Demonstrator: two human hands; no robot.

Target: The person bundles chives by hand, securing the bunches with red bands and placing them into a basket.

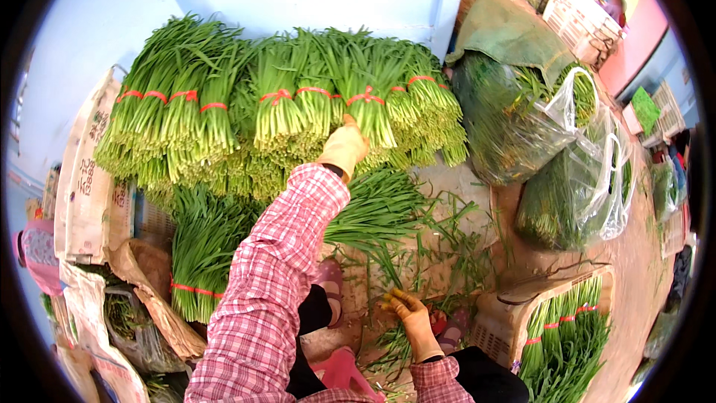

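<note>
My left hand (347, 148), in a tan glove, reaches forward to a bundle of garlic chives (367, 108) tied with a red band. Its fingers are closed against the pale stem ends, partly hidden from view. The bundle lies on a long stack of similar bundles (276, 116) along the wall, leaves toward the wall. Low in front of me, my right hand (412, 322), also gloved, holds nothing; its stained fingers are bent and slightly apart. Loose garlic chives (377, 205) lie on the floor beyond it, below the stack.
At right stand stuffed clear plastic bags (574, 201), one under a green cloth (514, 33). A crate (501, 328) of banded chives sits near right. Printed sacks (89, 172) and another banded bundle (198, 254) are at left. Leaf scraps (455, 246) litter the floor.
</note>
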